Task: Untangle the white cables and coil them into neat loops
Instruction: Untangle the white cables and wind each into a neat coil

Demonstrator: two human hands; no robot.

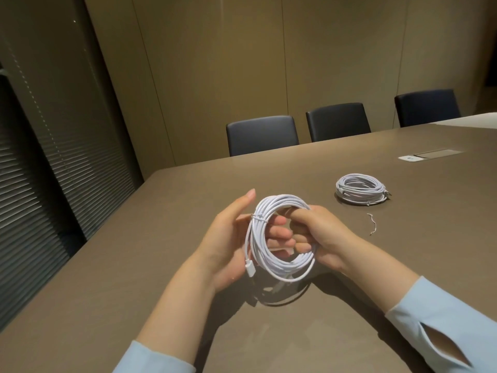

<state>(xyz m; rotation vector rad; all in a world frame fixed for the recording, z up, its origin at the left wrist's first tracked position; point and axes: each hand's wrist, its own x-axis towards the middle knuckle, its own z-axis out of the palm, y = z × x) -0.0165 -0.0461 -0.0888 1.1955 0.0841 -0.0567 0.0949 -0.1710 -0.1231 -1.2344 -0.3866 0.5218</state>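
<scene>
A white cable coil (271, 261) stands upright between my two hands, just above the brown table (134, 278). A thin tie binds it at its upper left, and a white plug hangs at its lower left. My left hand (228, 238) holds the coil's left side, fingers passing through the loop and thumb raised. My right hand (320, 232) grips the right side with its fingers curled round the strands. A second white cable coil (360, 188) lies flat on the table at the right.
A short loose twist tie (372, 224) lies on the table in front of the second coil. A cable-port hatch (430, 154) is set into the tabletop at the far right. Three dark chairs (262, 134) stand along the far edge. Window blinds are at the left.
</scene>
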